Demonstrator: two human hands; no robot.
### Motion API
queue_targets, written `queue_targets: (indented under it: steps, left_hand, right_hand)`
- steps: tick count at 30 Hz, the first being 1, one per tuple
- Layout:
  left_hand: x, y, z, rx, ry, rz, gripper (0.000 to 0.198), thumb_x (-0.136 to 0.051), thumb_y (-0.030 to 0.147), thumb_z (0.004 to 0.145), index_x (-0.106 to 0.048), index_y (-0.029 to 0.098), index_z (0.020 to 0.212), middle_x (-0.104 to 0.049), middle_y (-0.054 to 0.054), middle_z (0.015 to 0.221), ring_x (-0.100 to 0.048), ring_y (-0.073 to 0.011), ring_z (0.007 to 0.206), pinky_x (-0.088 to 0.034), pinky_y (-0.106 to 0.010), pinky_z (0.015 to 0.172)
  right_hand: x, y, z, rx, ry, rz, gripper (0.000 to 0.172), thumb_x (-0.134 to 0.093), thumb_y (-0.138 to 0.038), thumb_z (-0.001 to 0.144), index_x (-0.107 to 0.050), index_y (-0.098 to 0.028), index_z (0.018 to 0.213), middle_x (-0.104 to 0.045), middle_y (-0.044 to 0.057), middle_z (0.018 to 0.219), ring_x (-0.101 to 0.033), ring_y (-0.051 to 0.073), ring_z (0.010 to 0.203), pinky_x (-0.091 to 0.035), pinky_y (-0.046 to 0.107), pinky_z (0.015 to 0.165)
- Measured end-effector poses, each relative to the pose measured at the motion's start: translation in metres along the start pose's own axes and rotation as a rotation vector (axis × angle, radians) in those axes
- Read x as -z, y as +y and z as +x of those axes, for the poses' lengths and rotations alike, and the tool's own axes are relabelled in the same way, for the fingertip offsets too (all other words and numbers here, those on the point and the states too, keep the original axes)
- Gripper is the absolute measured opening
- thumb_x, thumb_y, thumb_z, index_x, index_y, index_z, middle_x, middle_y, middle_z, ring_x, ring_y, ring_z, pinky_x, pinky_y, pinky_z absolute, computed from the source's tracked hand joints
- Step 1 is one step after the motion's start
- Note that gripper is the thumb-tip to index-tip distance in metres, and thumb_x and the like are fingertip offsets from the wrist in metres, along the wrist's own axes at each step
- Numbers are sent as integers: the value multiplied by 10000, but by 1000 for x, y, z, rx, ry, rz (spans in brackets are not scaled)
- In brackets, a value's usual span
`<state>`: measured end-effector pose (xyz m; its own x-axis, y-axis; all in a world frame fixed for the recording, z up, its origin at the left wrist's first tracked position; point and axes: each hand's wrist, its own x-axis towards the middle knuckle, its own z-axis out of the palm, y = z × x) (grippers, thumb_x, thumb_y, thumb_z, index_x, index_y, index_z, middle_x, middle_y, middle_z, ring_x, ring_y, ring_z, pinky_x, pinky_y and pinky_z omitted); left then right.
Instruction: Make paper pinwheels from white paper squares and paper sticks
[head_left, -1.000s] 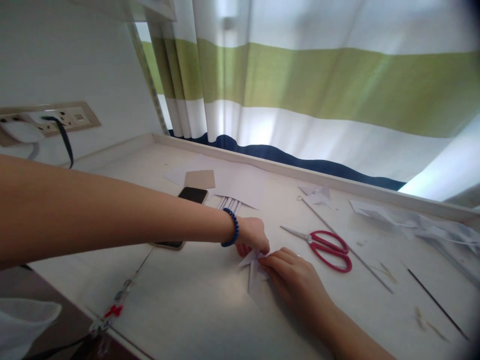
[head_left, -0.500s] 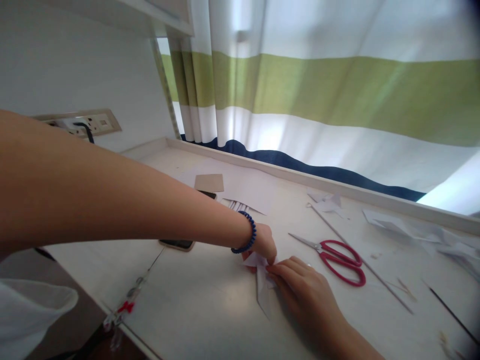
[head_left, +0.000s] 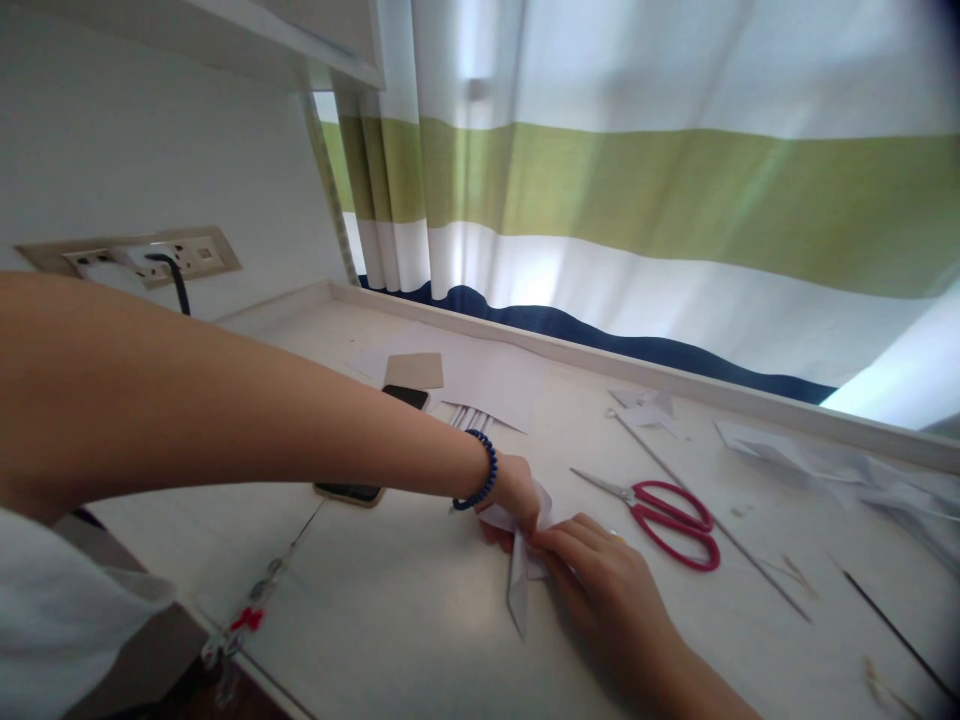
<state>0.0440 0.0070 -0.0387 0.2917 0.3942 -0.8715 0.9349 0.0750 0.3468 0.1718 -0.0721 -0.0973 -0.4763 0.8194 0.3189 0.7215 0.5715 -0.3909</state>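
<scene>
Both hands are on a white paper pinwheel [head_left: 517, 585] low over the table, one pointed blade hanging toward me. My left hand [head_left: 514, 495], with a dark blue beaded bracelet [head_left: 486, 470] at its wrist, reaches in from the left and pinches the paper near its middle. My right hand [head_left: 600, 565] is closed on the paper's right side, thumb and fingertips together. The fingers cover the pinwheel's centre. Just right of my hands lie scissors [head_left: 664, 515] with red handles, blades pointing left.
A thin stick [head_left: 705, 510] lies behind the scissors, with folded white paper [head_left: 645, 405] at its far end. More folded paper [head_left: 810, 460] is at the right. Phones [head_left: 352, 493], a brown card [head_left: 415, 370] and a white sheet [head_left: 495, 375] lie around my left forearm. A raised edge borders the curtain.
My left hand has shifted slightly on the pinwheel, and a paper blade now curves up behind its fingers. The right hand keeps its grip. The whole view has tilted slightly.
</scene>
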Motion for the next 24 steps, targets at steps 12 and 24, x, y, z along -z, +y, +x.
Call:
queue_targets:
  steps: [12,24]
  left_hand:
    - [-4,-14,-8,-258,275,319,295,-498,292,845,-497,143,1099,-528,-79,1100,-547,-197,937,-470,-395,781]
    - [3,-25,0,-368,257,165,282,-494,294,847,-506,138,1082,-542,-73,1073,-558,-187,907,-478,-382,763]
  right_hand:
    - [-4,2,-3,57,66,-14,157,-462,-143,833,-600,-189,893,-623,41,736,-546,178,680,-426,278,581]
    - [-2,6,-1,153,136,-88,200,-423,-122,843,-592,-140,950,-613,66,759,-550,170,687,-451,270,560]
